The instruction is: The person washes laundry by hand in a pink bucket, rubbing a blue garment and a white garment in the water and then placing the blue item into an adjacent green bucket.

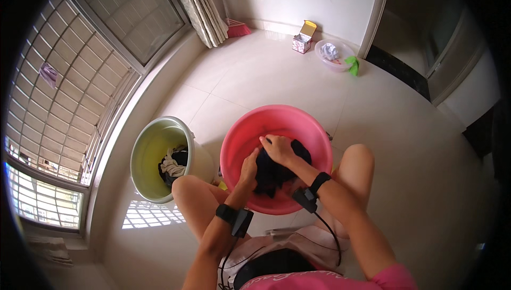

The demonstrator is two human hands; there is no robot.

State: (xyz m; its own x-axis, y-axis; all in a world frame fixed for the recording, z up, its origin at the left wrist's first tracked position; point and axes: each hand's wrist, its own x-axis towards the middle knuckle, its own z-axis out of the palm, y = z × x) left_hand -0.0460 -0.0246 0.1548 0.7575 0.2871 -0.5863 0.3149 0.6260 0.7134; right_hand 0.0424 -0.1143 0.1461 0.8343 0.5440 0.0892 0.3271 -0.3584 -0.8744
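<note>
A pink-red plastic bucket [241,130] stands on the floor between my knees. Inside it lies a bunched dark cloth [273,172], black or navy, that looks like a garment. My right hand [278,149] is curled over the upper part of this cloth, gripping it. At the cloth's left side, my left hand [249,167] holds its edge, with the fingertips pointing up towards the right hand. The fingers' undersides are hidden. Both wrists carry black straps with small cabled devices.
Left of my knee stands a pale green bucket [139,150] with dark and beige cloths [173,166] in it. Farther off are a clear basin [319,52] holding cloths, an opened box [301,44] and a red broom [238,29]. A barred window lines the left side; a doorway is at right.
</note>
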